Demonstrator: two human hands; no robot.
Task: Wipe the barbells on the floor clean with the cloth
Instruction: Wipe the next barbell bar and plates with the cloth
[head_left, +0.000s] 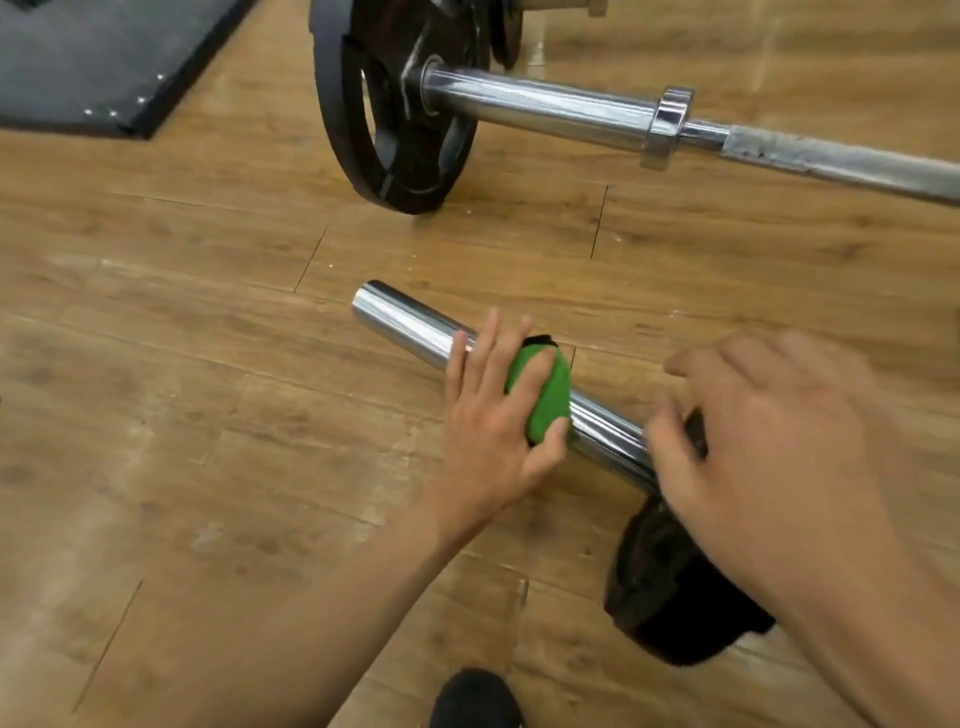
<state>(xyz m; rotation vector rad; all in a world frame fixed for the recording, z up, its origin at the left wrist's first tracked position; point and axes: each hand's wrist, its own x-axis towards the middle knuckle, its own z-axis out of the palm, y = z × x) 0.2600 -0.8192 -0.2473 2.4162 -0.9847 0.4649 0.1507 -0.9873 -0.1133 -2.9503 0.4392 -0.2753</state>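
A chrome barbell sleeve (410, 325) lies on the wood floor, running from centre down to the right. My left hand (488, 415) holds a green cloth (543, 392) wrapped over the sleeve, thumb under it and fingers spread across. My right hand (753, 431), blurred, rests over the bar further right, beside a black weight plate (670, 587); its fingers curl down at the bar. A second barbell (550, 106) lies behind, with a black plate (395, 104) at its left and a chrome collar (667, 127).
A black rubber mat (93, 67) covers the floor at the top left. A black shoe tip (475, 699) shows at the bottom edge. Bare wood floor (182, 415) spreads out to the left of the near bar.
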